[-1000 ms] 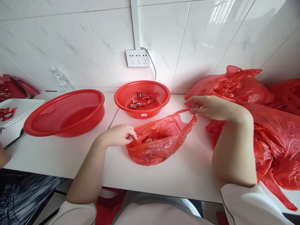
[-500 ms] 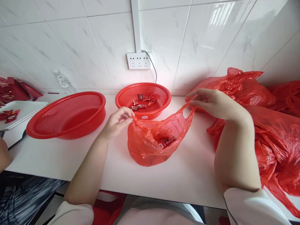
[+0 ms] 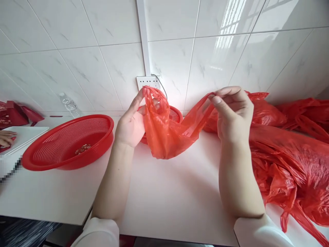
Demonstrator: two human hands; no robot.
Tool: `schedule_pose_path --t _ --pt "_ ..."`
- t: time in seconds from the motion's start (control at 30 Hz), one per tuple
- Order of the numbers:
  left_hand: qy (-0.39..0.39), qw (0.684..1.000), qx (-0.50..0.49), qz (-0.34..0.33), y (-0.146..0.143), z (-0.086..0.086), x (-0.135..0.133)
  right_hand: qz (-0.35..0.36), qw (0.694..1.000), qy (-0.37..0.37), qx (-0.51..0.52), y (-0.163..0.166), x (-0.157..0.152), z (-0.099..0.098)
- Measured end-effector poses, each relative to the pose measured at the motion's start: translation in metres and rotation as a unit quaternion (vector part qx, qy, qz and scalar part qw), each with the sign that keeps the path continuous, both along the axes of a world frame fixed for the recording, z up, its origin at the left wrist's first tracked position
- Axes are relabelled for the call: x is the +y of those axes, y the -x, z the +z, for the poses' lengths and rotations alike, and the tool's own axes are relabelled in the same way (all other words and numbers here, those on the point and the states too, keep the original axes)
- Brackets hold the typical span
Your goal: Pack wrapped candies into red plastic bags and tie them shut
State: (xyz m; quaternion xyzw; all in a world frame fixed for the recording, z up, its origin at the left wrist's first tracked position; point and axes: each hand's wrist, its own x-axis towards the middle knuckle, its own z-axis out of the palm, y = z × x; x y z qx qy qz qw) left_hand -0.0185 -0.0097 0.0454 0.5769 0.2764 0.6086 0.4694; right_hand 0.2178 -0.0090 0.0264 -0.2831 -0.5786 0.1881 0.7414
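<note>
I hold a small red plastic bag up above the white table by its two handles. My left hand pinches the left handle, and my right hand pinches the right one. The bag hangs between them, its bottom just over the table. Right behind the bag sits a small red mesh basket, mostly hidden by it. A bigger red mesh basket stands to the left with a few red wrapped sweets inside.
A heap of red plastic bags covers the table's right side. A wall socket with a cable is on the tiled wall. A clear bottle lies at the back left. Another person's hand rests on a white tray at far left.
Both my hands have lifted the bag by its handles off the table. The camera has tilted up, and a few sweets now lie in the bigger basket.
</note>
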Motion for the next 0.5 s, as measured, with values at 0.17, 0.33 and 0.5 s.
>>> schedule_pose_path --t 0.17,0.33,0.5 --pt "-0.015 0.987 0.066 -0.147 -0.005 -0.015 -0.003 0.039 0.995 0.032 -0.087 0.015 -0.002 -0.006" --pt "-0.053 0.983 0.109 -0.139 -0.009 -0.024 -0.003 0.17 0.971 0.094 -0.135 0.033 0.002 -0.012" --pt "-0.09 0.969 0.23 -0.019 -0.017 -0.03 -0.01 0.087 0.993 0.061 -0.044 0.046 0.004 -0.019"
